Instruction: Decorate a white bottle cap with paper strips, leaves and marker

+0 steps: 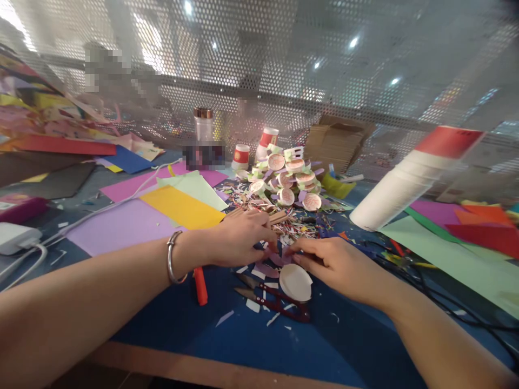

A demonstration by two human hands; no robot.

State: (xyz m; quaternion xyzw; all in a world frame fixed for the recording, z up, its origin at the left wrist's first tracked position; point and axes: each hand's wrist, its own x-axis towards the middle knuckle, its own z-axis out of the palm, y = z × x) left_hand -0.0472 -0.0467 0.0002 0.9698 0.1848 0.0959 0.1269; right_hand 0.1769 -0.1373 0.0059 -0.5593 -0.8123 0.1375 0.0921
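Observation:
My left hand (241, 237), with a silver bangle at the wrist, reaches in over the paper scraps, fingers bent down and thumb close to the fingertips. Opposite it, my right hand (338, 265) has its thumb and fingers brought together. Small purple paper pieces (279, 257) lie between the two hands, at the fingertips of both; the exact grip is partly hidden. Just below my right fingers is a round white paper cup base (295, 282). Dark red-handled scissors (279, 303) rest below the hands, blades pointing left. A red tube (200, 286) lies under my left wrist.
Cut cup pieces (286, 178) are heaped behind the hands, beside paper shreds (302, 229). A tall stack of paper cups (413, 178) leans at right, near black cables (421, 281). Purple paper (117, 227) and a white cable (44, 246) lie left. Cardboard (334, 143) stands behind.

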